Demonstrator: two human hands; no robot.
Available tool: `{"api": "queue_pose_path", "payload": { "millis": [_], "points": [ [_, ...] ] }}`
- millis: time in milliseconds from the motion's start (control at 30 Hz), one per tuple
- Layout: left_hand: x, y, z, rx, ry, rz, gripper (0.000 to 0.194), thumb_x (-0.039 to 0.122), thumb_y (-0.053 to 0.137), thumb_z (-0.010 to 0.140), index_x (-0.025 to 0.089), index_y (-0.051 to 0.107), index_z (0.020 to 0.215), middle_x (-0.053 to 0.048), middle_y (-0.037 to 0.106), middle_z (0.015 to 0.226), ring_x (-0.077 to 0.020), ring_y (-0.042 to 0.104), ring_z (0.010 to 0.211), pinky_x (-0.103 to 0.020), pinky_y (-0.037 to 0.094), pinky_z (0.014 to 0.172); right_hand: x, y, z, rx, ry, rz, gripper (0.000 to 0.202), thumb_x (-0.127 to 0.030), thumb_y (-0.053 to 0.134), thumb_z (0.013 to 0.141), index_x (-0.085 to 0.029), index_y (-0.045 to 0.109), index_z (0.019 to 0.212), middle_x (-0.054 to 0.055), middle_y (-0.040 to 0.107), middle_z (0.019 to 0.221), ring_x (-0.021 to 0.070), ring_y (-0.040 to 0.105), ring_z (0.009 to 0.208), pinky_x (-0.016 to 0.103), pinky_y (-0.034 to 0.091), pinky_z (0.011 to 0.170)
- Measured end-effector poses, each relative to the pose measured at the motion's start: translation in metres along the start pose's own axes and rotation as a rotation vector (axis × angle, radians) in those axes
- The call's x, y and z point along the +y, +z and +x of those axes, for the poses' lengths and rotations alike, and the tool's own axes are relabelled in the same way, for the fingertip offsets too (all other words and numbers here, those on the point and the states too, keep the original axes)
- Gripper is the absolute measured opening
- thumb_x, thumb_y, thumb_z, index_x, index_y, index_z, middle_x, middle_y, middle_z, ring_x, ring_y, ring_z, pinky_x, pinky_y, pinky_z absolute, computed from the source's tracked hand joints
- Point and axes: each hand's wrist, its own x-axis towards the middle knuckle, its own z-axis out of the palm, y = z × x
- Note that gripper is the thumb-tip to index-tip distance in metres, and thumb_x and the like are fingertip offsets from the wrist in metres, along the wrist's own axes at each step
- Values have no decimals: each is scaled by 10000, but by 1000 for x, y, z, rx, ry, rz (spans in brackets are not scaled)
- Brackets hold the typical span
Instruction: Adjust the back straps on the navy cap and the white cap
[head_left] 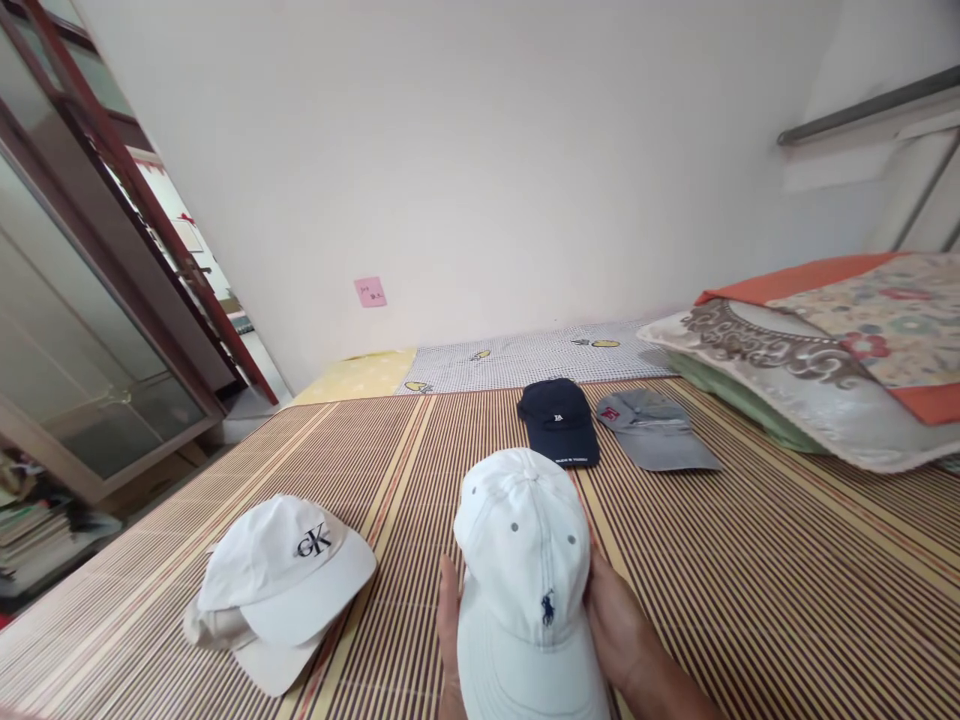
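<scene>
A white baseball cap [517,590] with a small dark horse-rider emblem is between my two hands, its brim toward me. My left hand [449,630] grips its left side, mostly hidden behind the brim. On the other side my right hand [622,625] is closed around the cap's edge, fingers tucked out of sight. To the left lies a white cap with dark letters [277,570], resting on another pale cap [274,665]. Beyond the held cap sit a navy cap [556,420] and, beside it, a grey cap [660,430].
A striped bamboo mat [420,480] covers the bed. Pillows [795,370] and a floral, orange-edged cloth [892,310] are piled at the right. A white wall [487,180] with a pink note [370,292] stands behind. At the left are a glass-panelled cabinet [82,330] and stacked books [37,535].
</scene>
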Motion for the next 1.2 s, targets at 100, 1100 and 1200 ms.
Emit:
{"api": "queue_pose_path", "payload": {
  "millis": [100,1100,1200],
  "points": [
    [-3,-5,-2,96,33,8,714,675,468,964,276,516,1555,-91,574,1575,-380,350,1557,-531,276,1284,5,1,-2,-3,37,-20,341,-468,849,774,-180,838,956,75,860,1001,327,714,1216,429,564,1071],
    [-14,35,6,-125,-205,335,552,306,919,732,117,756,1224,-182,818,1107,-220,793,781,-231,606,608,-81,-1,3,196,-499,-75,458,-581,702,851,-278,784,1184,19,833,1156,311,701,1203,436,577,1031],
    [-21,33,9,-98,-246,326,614,297,962,672,108,759,1220,-158,825,1071,-201,787,774,-221,632,606,-87,-5,3,186,-544,-82,480,-600,692,857,-281,774,1206,30,839,1107,310,695,1203,439,568,1027]
  ]
}}
